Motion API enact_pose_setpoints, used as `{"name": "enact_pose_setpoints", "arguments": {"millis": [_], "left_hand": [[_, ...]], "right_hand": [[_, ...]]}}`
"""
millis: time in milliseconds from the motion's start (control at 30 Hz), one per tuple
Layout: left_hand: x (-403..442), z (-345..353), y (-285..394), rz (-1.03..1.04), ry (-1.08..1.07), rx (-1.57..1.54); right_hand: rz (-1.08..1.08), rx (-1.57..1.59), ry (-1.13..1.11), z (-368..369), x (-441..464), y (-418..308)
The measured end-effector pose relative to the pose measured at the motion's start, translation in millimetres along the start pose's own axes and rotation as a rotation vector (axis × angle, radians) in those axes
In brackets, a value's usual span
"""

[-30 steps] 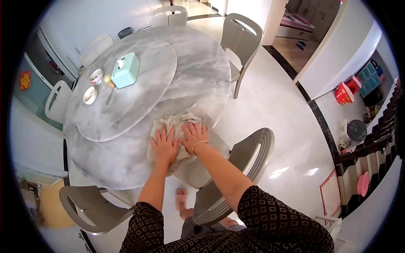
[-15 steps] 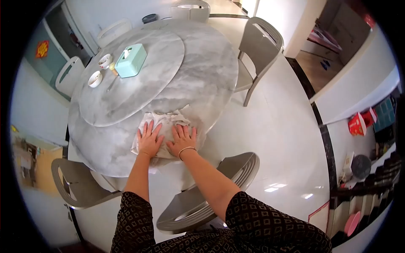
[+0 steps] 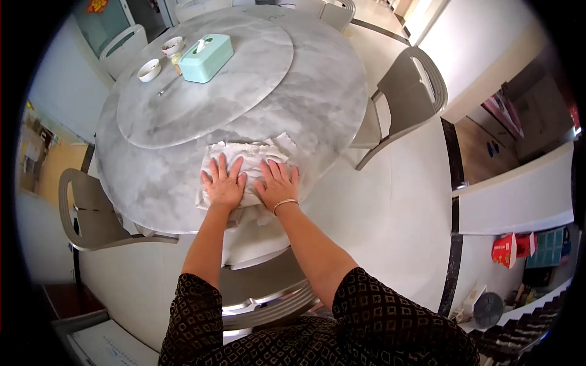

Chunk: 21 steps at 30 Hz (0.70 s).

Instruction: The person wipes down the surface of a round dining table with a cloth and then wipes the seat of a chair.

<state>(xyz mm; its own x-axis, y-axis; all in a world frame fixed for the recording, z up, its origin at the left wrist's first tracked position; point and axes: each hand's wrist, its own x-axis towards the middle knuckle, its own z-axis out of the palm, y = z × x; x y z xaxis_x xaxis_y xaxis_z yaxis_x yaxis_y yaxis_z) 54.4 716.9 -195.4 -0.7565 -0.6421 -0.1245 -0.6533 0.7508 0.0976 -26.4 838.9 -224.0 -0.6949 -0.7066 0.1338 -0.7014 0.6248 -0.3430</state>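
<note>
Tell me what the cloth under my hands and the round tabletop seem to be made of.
Cloth: fabric, perhaps cotton, matte, judging by its limp folds. Round tabletop: perhaps stone or marble-look laminate, smooth, faintly shiny, given its cloudy grey veining.

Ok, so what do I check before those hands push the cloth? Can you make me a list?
1. Left hand flat on the cloth: ok, fingers spread.
2. Right hand flat on the cloth: ok, beside the left.
3. Cloth smooth: not ok, it's rumpled.
4. Near bowl and far bowl apart from the cloth: ok, both sit on the turntable.
5. Tissue box apart from it too: ok.
6. Tabletop clean under the cloth: cannot tell, it's covered.
</note>
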Motion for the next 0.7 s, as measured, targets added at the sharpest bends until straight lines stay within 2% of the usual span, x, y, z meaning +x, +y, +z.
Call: {"name": "enact_pose_setpoints", "arguments": {"millis": [133,367,700], "left_hand": [[3.3,3.5,19.8,-0.078,-0.006,-0.032],[6.0,11.4,81.6,-0.132,0.051,-0.02],[41.0,15.0,182.0,-0.232,0.083,-0.059]], "right_hand": [[-0.047,0.009,0.068,1.6,9.4,16.4],[-0.182,-0.019,-0.077,-29.1,42.3,85.6],[-0.334,-0.022,-0.163,-66.0,97.5,188.2]]}}
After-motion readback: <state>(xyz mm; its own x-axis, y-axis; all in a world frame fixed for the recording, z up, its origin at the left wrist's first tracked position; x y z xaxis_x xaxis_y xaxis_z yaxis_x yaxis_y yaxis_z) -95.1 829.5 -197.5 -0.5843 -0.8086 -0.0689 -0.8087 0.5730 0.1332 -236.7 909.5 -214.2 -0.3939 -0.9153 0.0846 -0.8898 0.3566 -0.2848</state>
